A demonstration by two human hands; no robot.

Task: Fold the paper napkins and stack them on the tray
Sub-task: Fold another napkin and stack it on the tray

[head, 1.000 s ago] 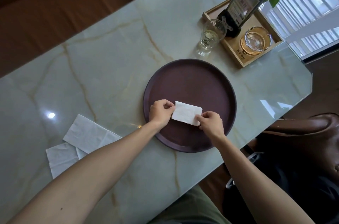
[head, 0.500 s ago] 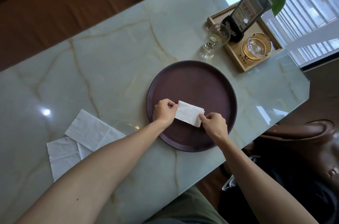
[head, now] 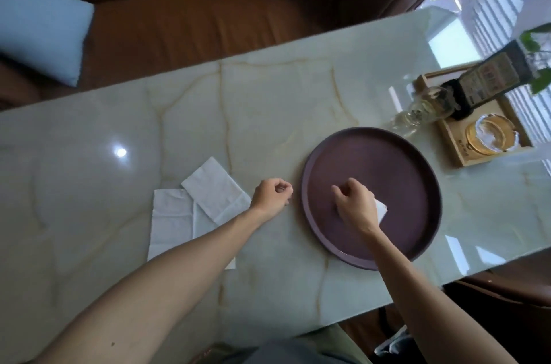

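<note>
A long pale marble table [head: 268,101] is stretching across the room in front of a brown leather sofa [head: 193,14] with light blue cushions [head: 41,32] lying on it. On the table's right half a round dark purple tray [head: 396,163] is sitting, and beyond it a small wooden tray [head: 456,152] is holding a glass ashtray [head: 489,137] and an upright card stand [head: 489,77], with a clear drinking glass [head: 417,113] just beside it. To the left of the purple tray, two unfolded napkins [head: 190,208] are lying overlapped on the marble, the person's left forearm crossing over the lower one. The right hand [head: 356,204] is resting on the tray with fingers curled, covering most of the folded napkin [head: 382,210], only a white corner peeking out; I cannot tell whether it is gripping the napkin. The left hand [head: 272,195] is hovering between the tray and the loose napkins, fingers loosely curled, holding nothing.
</note>
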